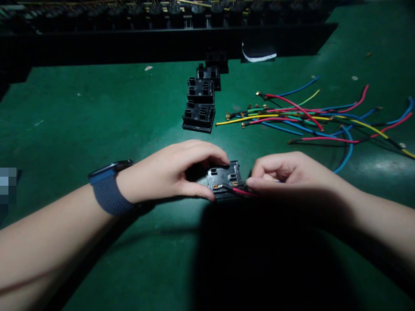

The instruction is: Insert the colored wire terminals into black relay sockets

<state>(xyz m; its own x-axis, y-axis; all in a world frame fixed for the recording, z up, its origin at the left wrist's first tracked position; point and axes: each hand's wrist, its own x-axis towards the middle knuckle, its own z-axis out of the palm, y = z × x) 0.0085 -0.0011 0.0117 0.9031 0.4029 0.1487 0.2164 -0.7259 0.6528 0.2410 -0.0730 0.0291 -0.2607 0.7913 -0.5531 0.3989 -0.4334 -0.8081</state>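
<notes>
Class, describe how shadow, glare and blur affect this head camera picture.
Head view: deep shadow blackens the green tabletop below the bare right hand; the long black rack loses detail in darkness; weak sheen marks the black plastic housing in the bare left hand, its brass-coloured terminals slightly soft; a pixelated patch masks part of the left edge.

This looks like a workshop: a green table (113, 112) carries loose coloured wires (311, 119) at the right and black plastic parts (199, 116) in a row near the centre.
</notes>
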